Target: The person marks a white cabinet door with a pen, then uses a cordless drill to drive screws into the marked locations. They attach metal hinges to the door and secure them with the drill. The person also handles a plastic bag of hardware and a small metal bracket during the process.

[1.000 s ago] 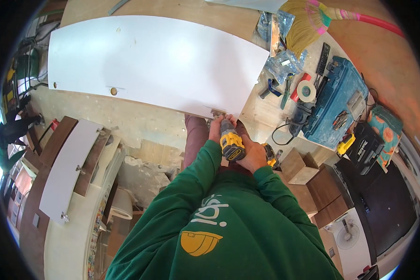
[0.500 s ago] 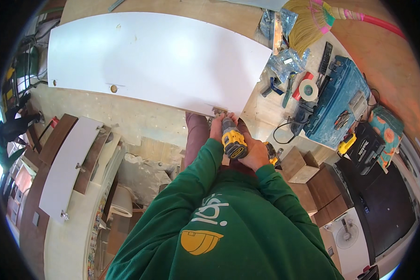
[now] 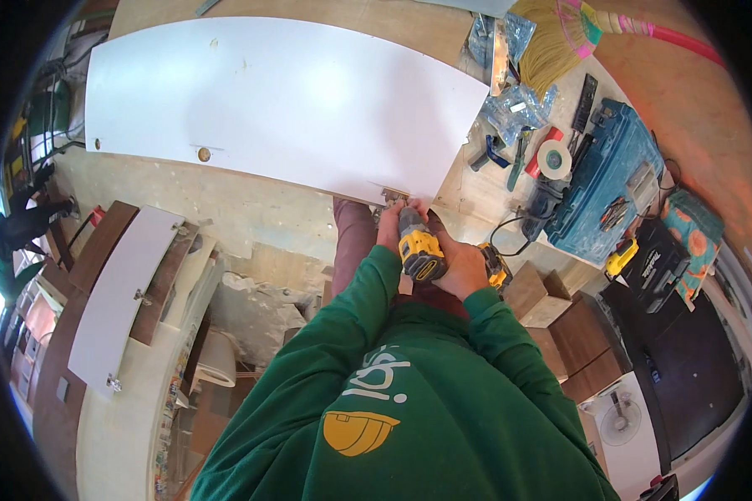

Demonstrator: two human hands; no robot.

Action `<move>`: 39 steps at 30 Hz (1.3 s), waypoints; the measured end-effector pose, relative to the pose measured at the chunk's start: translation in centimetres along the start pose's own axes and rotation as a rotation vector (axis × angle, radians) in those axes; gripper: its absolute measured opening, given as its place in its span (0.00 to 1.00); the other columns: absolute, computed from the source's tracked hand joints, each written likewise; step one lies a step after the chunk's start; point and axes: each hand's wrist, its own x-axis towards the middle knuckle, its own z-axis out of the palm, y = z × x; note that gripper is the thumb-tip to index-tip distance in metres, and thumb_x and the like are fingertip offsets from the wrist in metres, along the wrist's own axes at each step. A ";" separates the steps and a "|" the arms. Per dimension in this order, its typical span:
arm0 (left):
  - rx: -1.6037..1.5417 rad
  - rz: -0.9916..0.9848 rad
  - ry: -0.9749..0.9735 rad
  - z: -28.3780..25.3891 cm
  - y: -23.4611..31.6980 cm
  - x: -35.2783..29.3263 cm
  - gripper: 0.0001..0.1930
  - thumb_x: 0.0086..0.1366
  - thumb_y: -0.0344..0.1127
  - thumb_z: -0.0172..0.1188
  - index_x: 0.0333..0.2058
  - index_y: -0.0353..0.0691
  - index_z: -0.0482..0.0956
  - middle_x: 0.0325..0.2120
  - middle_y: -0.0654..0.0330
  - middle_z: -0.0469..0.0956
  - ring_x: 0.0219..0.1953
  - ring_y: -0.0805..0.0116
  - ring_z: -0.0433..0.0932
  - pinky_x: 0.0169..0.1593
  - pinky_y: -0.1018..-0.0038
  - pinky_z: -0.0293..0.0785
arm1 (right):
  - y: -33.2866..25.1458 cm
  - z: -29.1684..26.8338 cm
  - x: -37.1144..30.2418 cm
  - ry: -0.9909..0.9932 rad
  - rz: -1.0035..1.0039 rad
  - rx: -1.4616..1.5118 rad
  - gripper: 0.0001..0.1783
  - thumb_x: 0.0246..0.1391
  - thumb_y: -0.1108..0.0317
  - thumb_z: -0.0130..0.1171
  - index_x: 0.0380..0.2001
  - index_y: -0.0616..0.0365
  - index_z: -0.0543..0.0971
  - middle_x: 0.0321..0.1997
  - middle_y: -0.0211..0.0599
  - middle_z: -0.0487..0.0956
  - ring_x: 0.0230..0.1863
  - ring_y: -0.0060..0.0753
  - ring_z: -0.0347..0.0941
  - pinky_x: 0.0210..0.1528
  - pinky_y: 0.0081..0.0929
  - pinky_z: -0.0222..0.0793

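A long white panel (image 3: 284,100) with two round holes near its close edge lies across the far side. A metal cabinet hinge (image 3: 393,196) sits at its near right corner. My left hand (image 3: 388,227) is closed there, fingertips at the hinge; the drill partly covers them. My right hand (image 3: 466,265) grips a yellow and black cordless drill (image 3: 422,255), its front end pointing at the hinge. The drill's yellow and black battery (image 3: 495,265) shows to the right of that hand. The drill's tip and any screw are hidden.
To the right lie a blue tool case (image 3: 597,184), a tape roll (image 3: 553,159), a clamp (image 3: 490,154), plastic bags (image 3: 514,108) and a straw broom (image 3: 551,50). A smaller white panel with hinges (image 3: 125,296) rests at left. A wooden box (image 3: 536,296) stands close on my right.
My right hand has turned slightly on the drill, and more of the battery shows. The drill's front stays at the hinge, with my left hand almost unmoved.
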 end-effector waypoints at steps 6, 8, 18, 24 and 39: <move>0.690 0.246 0.487 -0.5 0.6 -5.2 0.14 0.73 0.45 0.60 0.40 0.39 0.79 0.36 0.54 0.81 0.37 0.56 0.81 0.40 0.61 0.78 | 0.7 -0.1 -0.1 -0.017 0.017 0.039 0.28 0.40 0.59 0.75 0.43 0.53 0.74 0.34 0.52 0.84 0.41 0.64 0.81 0.43 0.57 0.75; 1.199 0.773 0.616 -2.9 0.7 -4.6 0.14 0.70 0.43 0.64 0.40 0.37 0.78 0.37 0.50 0.80 0.40 0.51 0.80 0.42 0.58 0.77 | 0.8 0.1 0.1 -0.023 0.014 0.025 0.28 0.40 0.60 0.75 0.43 0.53 0.74 0.34 0.52 0.84 0.42 0.64 0.81 0.43 0.57 0.75; 1.437 1.035 0.578 -3.8 0.6 -2.3 0.16 0.67 0.40 0.67 0.45 0.38 0.75 0.39 0.46 0.78 0.42 0.42 0.77 0.46 0.51 0.75 | 1.2 0.1 0.4 -0.033 -0.028 -0.038 0.31 0.38 0.62 0.75 0.47 0.53 0.73 0.35 0.55 0.84 0.40 0.65 0.81 0.43 0.57 0.76; 1.458 1.019 0.482 -4.5 1.1 -2.1 0.16 0.66 0.39 0.66 0.49 0.41 0.76 0.39 0.46 0.80 0.44 0.41 0.79 0.47 0.48 0.76 | 2.1 -1.1 1.3 0.014 -0.158 -0.241 0.32 0.38 0.57 0.76 0.48 0.51 0.76 0.44 0.53 0.83 0.48 0.62 0.80 0.48 0.58 0.75; 1.654 1.267 0.307 11.2 25.2 -3.6 0.12 0.73 0.42 0.56 0.36 0.40 0.80 0.33 0.44 0.83 0.36 0.36 0.81 0.37 0.48 0.77 | 0.5 -0.1 1.3 0.089 -0.142 -0.428 0.20 0.51 0.64 0.64 0.48 0.51 0.76 0.32 0.41 0.83 0.37 0.54 0.82 0.48 0.54 0.72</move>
